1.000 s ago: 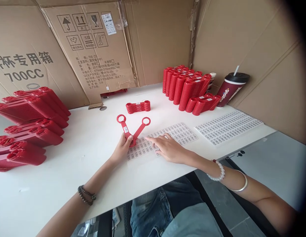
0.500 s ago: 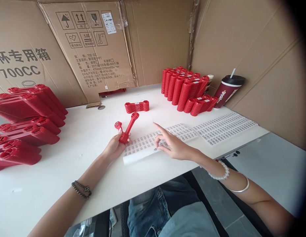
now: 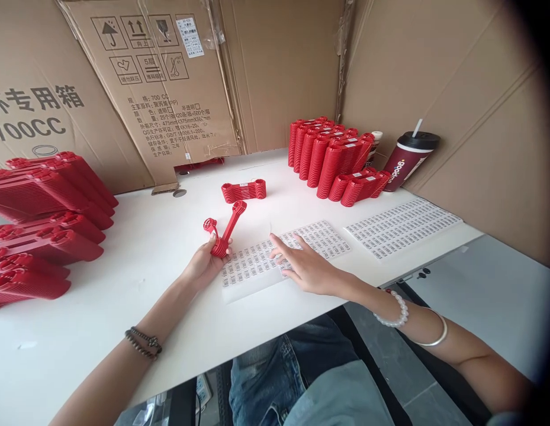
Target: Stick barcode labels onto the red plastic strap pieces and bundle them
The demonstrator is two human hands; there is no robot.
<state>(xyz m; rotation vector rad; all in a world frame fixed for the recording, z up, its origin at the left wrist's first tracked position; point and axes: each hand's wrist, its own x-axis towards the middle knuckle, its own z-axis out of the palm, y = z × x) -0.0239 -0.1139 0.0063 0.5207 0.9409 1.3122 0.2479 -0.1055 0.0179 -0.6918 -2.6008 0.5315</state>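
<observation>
My left hand (image 3: 205,262) grips two red plastic ring-ended handles (image 3: 225,228) by their lower ends, fanned apart in a V above the white table (image 3: 124,284). My right hand (image 3: 301,265) rests with fingers spread on a sheet of small barcode labels (image 3: 257,260), its fingertips touching the labels. A second label sheet (image 3: 401,225) lies further right.
Stacks of red handles lie at the left (image 3: 44,225), at the back right (image 3: 332,157), and a short stack in the middle (image 3: 243,190). A dark red drink cup with straw (image 3: 405,160) stands beside the cardboard walls (image 3: 434,77). My knees are below the table edge.
The left hand turned the two handles from flat-on to edge-on. The right hand lifted off the label sheet with a finger raised, then came back down onto it.
</observation>
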